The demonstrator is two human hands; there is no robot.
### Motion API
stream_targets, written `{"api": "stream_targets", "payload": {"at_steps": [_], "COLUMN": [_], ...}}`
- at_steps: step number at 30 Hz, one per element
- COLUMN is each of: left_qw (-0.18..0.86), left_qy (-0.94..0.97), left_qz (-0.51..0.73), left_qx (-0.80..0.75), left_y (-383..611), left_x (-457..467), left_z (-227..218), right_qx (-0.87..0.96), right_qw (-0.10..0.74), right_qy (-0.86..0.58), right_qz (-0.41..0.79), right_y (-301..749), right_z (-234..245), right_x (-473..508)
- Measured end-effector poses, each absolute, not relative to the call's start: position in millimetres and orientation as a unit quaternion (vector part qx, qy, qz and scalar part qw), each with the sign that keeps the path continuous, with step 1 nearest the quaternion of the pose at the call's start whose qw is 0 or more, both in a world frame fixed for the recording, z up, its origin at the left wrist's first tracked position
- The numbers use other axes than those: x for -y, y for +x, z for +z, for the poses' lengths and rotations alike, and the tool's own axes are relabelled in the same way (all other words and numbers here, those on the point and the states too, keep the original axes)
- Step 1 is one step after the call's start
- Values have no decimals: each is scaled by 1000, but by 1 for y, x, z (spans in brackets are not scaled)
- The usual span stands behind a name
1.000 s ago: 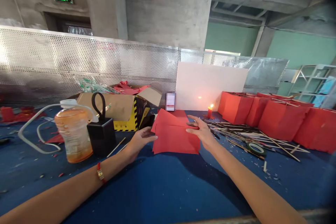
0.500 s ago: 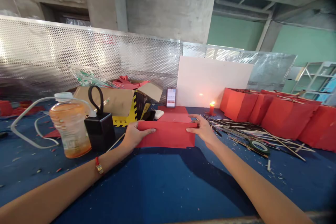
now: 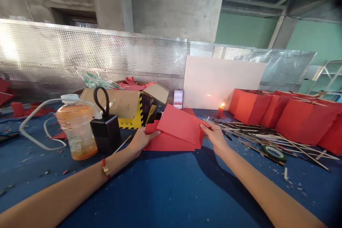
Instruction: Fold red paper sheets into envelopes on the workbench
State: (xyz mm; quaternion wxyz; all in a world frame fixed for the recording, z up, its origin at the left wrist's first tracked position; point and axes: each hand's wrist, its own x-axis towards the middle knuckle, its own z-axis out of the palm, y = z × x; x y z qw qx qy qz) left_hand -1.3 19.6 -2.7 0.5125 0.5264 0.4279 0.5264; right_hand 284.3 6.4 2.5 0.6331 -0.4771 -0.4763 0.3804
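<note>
A stack of red paper sheets [image 3: 171, 141] lies on the blue table [image 3: 165, 192]. My left hand [image 3: 141, 139] presses on its left edge, thumb on top, fingers closed on the paper. My right hand [image 3: 215, 136] pinches the right edge of the top red sheet [image 3: 180, 125] and holds it tilted up off the stack. A red bracelet sits on my left wrist.
Left of my hands stand an orange drink bottle [image 3: 76, 128], a black box with a loop strap [image 3: 105, 131] and an open cardboard box [image 3: 125, 103]. A lit red candle [image 3: 220, 109] burns before a white board [image 3: 221, 82]. Thin sticks [image 3: 256, 135], a tape roll [image 3: 273, 151] and red paper bags [image 3: 288, 117] fill the right.
The top red sheet, flat on the stack half a second ago, is now lifted and tilted by my right hand. My left hand stays on the stack's left edge.
</note>
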Motion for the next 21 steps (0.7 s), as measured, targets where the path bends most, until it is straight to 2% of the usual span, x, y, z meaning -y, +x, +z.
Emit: {"api": "stream_targets", "payload": {"at_steps": [5,12,18,21], "left_qw": [563,623,540,487], "left_qy": [508,426,516,527], "left_qz": [521,539,515,565], "left_qx": [-393,-375,-419,-408], "left_y": [-1,6,9,8], "left_x": [-19,-8,1,0], "left_z": [-1,10,10,6], "right_qx": [434,447,599,601], "right_qw": [652,579,513,543], "right_qy": [-487,-462,-418,-426], "right_qz": [387,502,451,402], "right_y": [290,279,270,267], "right_z": [-6,-13,-4,-1], "right_x": [-13,-11,1,3]}}
